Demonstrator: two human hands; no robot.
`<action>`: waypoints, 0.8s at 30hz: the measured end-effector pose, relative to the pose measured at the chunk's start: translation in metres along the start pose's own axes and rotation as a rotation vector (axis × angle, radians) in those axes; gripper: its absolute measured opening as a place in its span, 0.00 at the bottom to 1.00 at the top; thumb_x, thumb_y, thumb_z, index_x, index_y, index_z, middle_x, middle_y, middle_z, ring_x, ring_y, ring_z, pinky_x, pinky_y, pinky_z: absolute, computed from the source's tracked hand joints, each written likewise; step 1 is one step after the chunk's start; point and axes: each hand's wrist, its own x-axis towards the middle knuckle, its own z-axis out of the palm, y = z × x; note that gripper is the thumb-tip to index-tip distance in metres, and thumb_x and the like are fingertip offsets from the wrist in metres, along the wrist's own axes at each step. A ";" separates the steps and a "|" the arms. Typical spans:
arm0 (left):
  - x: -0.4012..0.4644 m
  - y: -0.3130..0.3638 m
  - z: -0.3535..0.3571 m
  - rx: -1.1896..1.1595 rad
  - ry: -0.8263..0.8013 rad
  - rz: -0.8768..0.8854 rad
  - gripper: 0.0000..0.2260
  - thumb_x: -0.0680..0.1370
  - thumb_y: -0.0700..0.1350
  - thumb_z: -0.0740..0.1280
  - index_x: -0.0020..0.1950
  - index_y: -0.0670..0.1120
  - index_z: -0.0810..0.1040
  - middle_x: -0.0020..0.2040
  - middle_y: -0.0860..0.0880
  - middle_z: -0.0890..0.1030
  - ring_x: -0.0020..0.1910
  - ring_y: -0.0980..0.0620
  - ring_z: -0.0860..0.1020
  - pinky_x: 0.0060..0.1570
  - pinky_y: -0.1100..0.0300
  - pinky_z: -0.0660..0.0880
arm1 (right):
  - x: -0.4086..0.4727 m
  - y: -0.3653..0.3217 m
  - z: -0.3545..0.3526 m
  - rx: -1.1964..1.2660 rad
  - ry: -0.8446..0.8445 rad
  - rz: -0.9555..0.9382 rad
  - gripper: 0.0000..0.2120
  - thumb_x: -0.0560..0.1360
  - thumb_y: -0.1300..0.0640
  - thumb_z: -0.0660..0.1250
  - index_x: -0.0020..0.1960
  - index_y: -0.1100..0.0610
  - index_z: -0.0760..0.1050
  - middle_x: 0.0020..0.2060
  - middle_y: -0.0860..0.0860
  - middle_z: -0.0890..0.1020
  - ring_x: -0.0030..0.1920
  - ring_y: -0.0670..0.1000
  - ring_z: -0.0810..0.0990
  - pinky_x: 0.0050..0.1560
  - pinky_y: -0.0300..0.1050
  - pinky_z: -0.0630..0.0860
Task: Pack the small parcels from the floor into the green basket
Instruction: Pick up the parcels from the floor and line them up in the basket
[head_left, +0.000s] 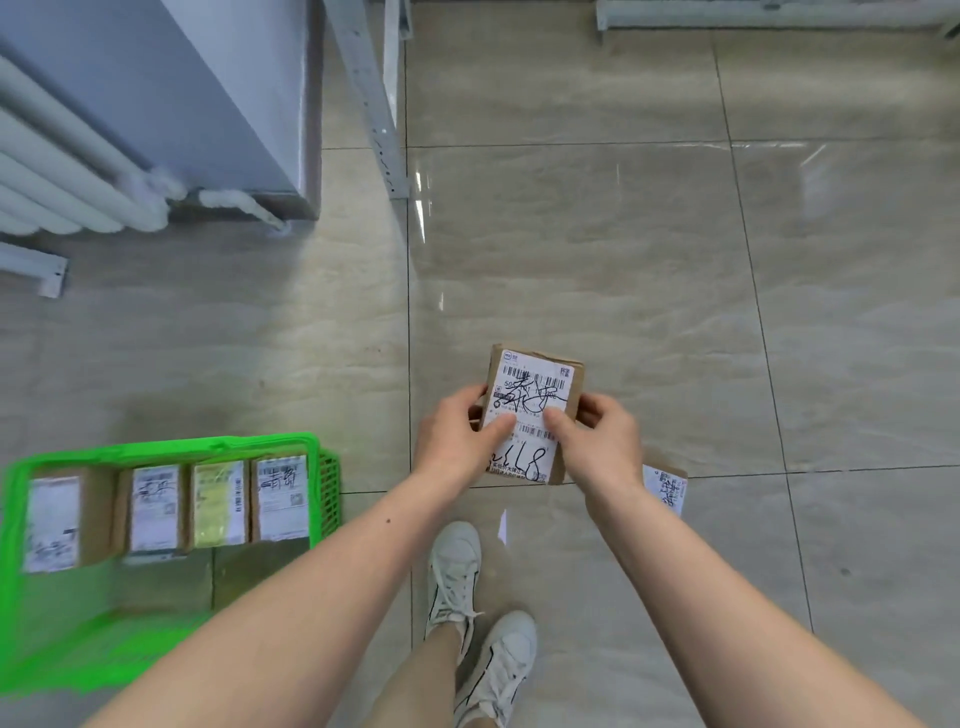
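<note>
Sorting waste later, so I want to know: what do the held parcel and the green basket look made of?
The held parcel looks like brown cardboard, matte, with a white paper label stuck on and handwritten marks. The green basket looks like moulded plastic: bright uniform colour and a lattice side wall.

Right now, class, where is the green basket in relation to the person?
In the head view, the green basket sits on the floor at lower left, beside the left forearm, left of the white shoes.

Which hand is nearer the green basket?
Left. The left hand grips the held parcel on the side facing the green basket; the right hand is on the far side.
</note>
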 end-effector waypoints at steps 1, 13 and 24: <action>-0.012 -0.001 -0.010 -0.005 0.010 0.007 0.16 0.73 0.49 0.71 0.62 0.56 0.79 0.49 0.54 0.85 0.47 0.53 0.83 0.53 0.52 0.80 | -0.015 -0.004 0.000 0.003 -0.006 -0.008 0.19 0.68 0.52 0.73 0.59 0.52 0.79 0.56 0.49 0.84 0.57 0.51 0.82 0.62 0.55 0.77; -0.139 -0.077 -0.093 -0.017 0.095 -0.001 0.16 0.71 0.53 0.71 0.58 0.52 0.81 0.49 0.53 0.85 0.47 0.52 0.83 0.52 0.51 0.80 | -0.174 0.005 0.035 -0.113 -0.112 -0.116 0.19 0.71 0.60 0.71 0.61 0.53 0.78 0.59 0.49 0.83 0.57 0.51 0.81 0.61 0.52 0.77; -0.188 -0.201 -0.206 -0.003 0.135 -0.090 0.16 0.72 0.48 0.72 0.59 0.48 0.80 0.53 0.50 0.84 0.50 0.51 0.82 0.51 0.60 0.76 | -0.276 0.047 0.171 -0.130 -0.192 -0.100 0.19 0.71 0.62 0.71 0.60 0.54 0.77 0.57 0.50 0.82 0.51 0.50 0.80 0.59 0.51 0.78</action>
